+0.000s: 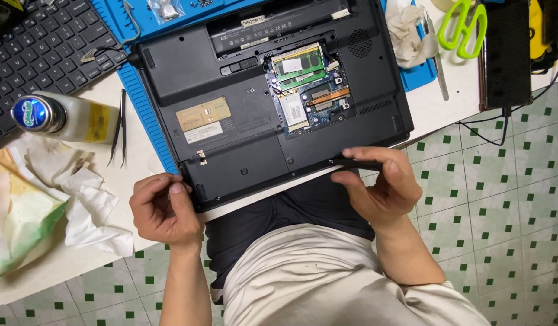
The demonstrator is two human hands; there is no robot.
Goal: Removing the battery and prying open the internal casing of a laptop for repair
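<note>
A black laptop (230, 78) lies upside down on a blue work mat (147, 102), with an opened bay showing green memory boards and a circuit board (306, 84). My left hand (164, 208) rests at the laptop's near left corner, fingers curled against the edge. My right hand (384, 184) pinches a thin black tool (357, 162) held flat against the laptop's near right edge.
A plastic bottle with a blue cap (61, 116) lies at the left, next to black tweezers (119, 127) and crumpled tissues (86, 205). A keyboard (37, 48) sits at the far left. Green scissors (463, 24) and a dark phone (505, 54) lie at the right.
</note>
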